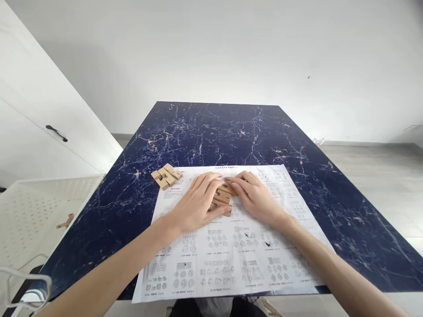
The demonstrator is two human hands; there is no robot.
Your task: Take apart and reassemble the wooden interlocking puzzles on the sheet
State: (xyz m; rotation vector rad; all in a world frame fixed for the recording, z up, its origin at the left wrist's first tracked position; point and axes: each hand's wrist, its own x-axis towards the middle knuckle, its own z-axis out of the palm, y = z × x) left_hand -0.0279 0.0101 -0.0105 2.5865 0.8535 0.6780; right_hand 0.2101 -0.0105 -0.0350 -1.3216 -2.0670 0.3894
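Observation:
Several notched wooden puzzle pieces (224, 195) lie side by side on the printed sheet (231, 264), between my two hands. My left hand (203, 193) is over their left side, its thumb on the nearest piece and its fingers bent along the far end. From the right, my right hand (253, 191) presses thumb and fingers against the upper piece. My left palm and fingers partly hide the pieces. A second group of pale wooden puzzle pieces (165, 176) rests at the sheet's upper left corner, touched by neither hand.
The sheet, printed with small diagrams, covers the near part of a dark blue marbled table (211, 132). A white perforated chair (36, 202) stands at the left with a small wooden piece (65, 221) on it. A white cabinet (49, 101) is beyond it.

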